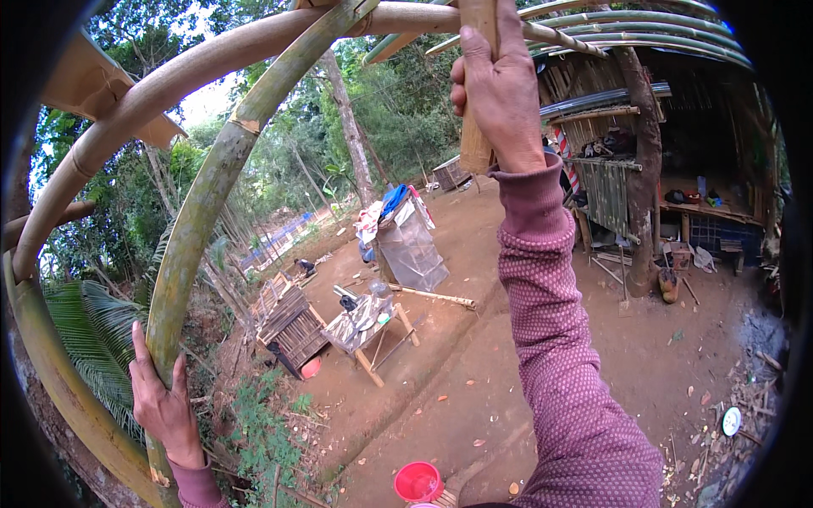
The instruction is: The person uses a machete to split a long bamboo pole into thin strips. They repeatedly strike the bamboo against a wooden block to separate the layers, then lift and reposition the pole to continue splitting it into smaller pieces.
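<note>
My right hand (506,102) is raised at the top, its fingers wrapped round a light-brown wooden stick (477,151) that widens at its lower end. The stick's upper end runs out of the picture. Low on the left, my left hand (168,415) grips a green-yellow bamboo pole (199,199), one finger along one side and the thumb on the other. That pole slants up to the top and crosses a thick brown bamboo beam (182,76). At the upper left, a split bamboo piece (106,89) lies against the beam.
Green bamboo poles (652,38) form a roof frame at upper right, above an open hut with a tree trunk (637,161). Below stand a rough wooden table (364,326), a slatted crate (288,326) and a plastic-wrapped stack (411,250). A red basin (417,483) sits on the dirt ground.
</note>
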`<state>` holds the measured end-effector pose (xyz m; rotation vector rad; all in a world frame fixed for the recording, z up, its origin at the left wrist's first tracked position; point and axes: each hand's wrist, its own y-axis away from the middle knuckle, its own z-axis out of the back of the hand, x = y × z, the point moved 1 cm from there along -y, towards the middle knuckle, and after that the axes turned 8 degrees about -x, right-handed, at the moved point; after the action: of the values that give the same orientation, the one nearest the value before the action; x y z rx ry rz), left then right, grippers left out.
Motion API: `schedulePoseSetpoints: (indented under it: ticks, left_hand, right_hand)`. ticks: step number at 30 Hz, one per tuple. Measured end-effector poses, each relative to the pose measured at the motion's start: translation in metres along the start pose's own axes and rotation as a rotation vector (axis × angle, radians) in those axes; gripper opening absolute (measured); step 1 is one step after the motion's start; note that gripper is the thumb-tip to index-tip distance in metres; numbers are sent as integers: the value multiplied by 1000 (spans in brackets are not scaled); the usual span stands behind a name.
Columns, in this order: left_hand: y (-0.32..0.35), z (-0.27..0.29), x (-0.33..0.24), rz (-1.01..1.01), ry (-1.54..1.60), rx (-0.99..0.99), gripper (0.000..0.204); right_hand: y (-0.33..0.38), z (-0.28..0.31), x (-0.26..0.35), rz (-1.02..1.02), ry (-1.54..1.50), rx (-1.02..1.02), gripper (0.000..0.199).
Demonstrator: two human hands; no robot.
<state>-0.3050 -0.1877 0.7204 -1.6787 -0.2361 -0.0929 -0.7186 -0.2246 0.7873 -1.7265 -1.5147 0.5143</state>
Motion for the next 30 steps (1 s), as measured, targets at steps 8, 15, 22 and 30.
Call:
schedulePoseSetpoints:
  ticks: [8,15,22,30]
  left_hand:
    - [-1,-3,-3,-7,-26,-16,60]
    - [-1,-1,4,-48,-45,-21,61]
    - [-1,-6,-3,18,-44,43,61]
    - [1,-4,4,-31,-27,-26,61]
  right_hand:
    - [-12,-15,-8,204,-95,-122,56]
    - [-4,1,3,6,-131,108,57]
    - [-18,-18,-27,37,176,206,60]
    - [-9,5,5,232,-315,-142,60]
